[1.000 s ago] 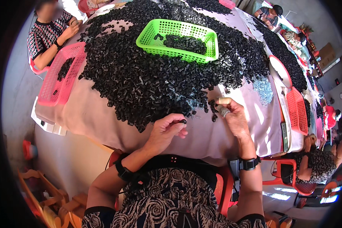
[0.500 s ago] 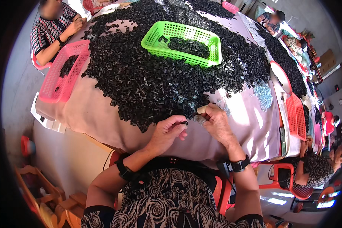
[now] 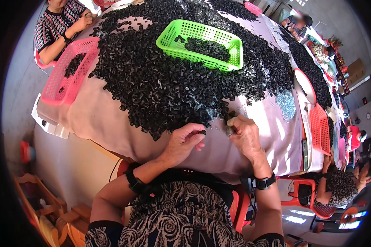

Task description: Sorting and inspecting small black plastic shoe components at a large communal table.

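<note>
My left hand [image 3: 182,142] is closed in a pinch around a small black plastic piece [image 3: 203,132], which sticks out at the fingertips. To its right, my right hand [image 3: 246,133] has its fingers curled together. A greyish, shiny clump that looks like small springs [image 3: 229,131] shows under its fingers; the details are too small to make out. Both hands are just above the near edge of a large heap of small black plastic pieces [image 3: 152,86]. Some loose silvery springs [image 3: 212,112] lie among the pieces near my hands.
A green basket [image 3: 167,47] with black pieces stands on the heap. A pink basket [image 3: 49,88] is at the left table edge, a red basket [image 3: 319,127] at the right. A pile of silvery springs [image 3: 285,105] lies right on the cloth [image 3: 99,113]. Other people sit around.
My right hand has moved right, away from my left hand, with the shiny clump still under its fingers. My left hand keeps its pinch on the black piece. The view has shifted slightly.
</note>
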### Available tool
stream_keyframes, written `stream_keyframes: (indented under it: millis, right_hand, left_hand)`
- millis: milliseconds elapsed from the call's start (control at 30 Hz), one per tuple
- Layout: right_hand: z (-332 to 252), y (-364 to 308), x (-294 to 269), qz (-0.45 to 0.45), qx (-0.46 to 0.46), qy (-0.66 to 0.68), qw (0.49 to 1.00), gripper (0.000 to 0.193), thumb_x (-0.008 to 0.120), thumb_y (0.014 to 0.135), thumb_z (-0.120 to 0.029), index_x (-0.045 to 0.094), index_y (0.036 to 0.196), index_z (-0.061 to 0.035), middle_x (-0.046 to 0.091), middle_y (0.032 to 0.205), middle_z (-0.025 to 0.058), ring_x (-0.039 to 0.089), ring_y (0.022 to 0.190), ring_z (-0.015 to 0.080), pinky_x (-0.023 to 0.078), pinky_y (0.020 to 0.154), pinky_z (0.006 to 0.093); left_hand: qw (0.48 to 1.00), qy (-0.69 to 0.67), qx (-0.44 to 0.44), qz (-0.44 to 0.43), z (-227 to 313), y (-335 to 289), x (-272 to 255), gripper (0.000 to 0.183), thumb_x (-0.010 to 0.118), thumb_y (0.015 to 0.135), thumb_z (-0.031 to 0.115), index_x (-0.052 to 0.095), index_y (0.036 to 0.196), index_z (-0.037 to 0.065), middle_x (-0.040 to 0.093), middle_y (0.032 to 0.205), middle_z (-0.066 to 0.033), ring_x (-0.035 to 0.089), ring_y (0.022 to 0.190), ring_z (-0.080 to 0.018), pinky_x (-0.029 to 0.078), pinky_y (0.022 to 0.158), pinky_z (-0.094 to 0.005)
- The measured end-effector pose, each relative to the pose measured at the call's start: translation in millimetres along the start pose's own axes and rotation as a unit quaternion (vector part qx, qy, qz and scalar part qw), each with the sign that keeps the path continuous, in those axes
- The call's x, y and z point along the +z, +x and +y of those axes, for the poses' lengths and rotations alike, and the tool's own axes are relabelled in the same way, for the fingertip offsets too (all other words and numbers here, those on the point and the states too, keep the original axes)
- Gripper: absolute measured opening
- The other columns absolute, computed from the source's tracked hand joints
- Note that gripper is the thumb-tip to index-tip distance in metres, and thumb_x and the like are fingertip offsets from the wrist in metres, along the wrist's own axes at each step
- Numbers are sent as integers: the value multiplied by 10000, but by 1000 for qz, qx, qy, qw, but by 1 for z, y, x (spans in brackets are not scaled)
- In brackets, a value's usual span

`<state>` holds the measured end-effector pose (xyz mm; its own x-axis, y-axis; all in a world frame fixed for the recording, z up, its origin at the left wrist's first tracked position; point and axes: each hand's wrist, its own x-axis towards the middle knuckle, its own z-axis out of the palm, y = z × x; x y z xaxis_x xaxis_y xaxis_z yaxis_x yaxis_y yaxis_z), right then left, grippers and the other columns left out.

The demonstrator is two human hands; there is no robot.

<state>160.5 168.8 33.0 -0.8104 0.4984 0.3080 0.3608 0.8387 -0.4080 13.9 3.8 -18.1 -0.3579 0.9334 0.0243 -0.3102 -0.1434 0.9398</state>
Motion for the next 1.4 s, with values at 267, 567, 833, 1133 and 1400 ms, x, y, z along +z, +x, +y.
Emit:
stream_keyframes:
  millis: [267,567,833,1133,1400]
  right_hand:
    - [-14,-28,2,-14,-63,-103,993,319,642,589,31,622,892,-68,565,794,91,566,703,301,456,663,368]
    - [-5,-22,-10,17,75,110,991,292,597,710,92,608,979,-20,573,793,143,598,718,320,482,646,360]
    - [-1,-18,1,-29,-34,9,999,347,570,675,133,648,971,-30,571,805,129,584,734,319,472,661,362]
    - [1,-20,6,-38,-57,46,997,357,629,585,71,618,918,-57,528,770,105,558,764,319,457,695,393]
    - [-13,-18,8,-11,7,136,991,303,639,615,93,608,874,-61,565,766,62,575,663,185,450,589,288]
  left_hand:
    - [1000,29,6,1,0,0,1,130,540,911,32,564,1036,8,572,850,-24,581,715,-91,513,650,-242]
    - [999,38,9,-5,3,-1,2,122,531,918,37,564,1031,2,569,851,-21,577,718,-86,507,653,-237]
    - [999,38,5,-4,3,-2,3,138,534,917,37,568,1044,-5,573,868,-25,588,731,-91,504,671,-235]
    - [999,33,15,-30,1,-4,6,182,534,914,20,570,1089,-14,556,944,-50,605,761,-114,508,691,-244]
    - [999,30,17,-31,2,-3,7,181,537,914,22,570,1087,-17,560,938,-50,595,754,-110,507,695,-247]
